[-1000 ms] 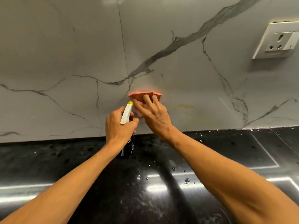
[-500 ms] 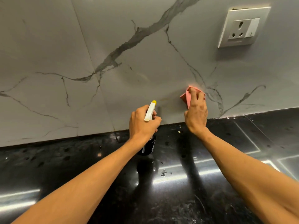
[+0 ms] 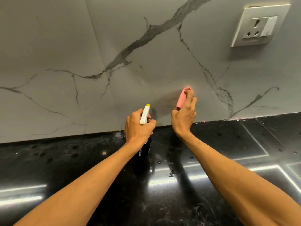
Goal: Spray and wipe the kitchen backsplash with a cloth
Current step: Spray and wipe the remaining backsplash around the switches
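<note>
Right hand (image 3: 184, 118) is pinching the cloth (image 3: 182, 98), having scrubbed rightward to the bottle's (image 3: 144, 115) two o'clock. Left hand (image 3: 138, 127) is still gripping the bottle, and a smear (image 3: 168, 100) is remaining.

This is a kitchen, most likely in a home. A glossy black stone counter (image 3: 65, 160) runs along the wall and meets a backsplash (image 3: 146, 38) of large grey-white tiles veined like marble, with a thin vertical joint between two of them. A white socket (image 3: 254, 30) and a switch (image 3: 268, 26) share one plate on the backsplash at the upper right, crumbs (image 3: 237, 119) lie along the seam below it, and droplets (image 3: 171, 174) spot the polished top, which mirrors bright strips of light.
</note>
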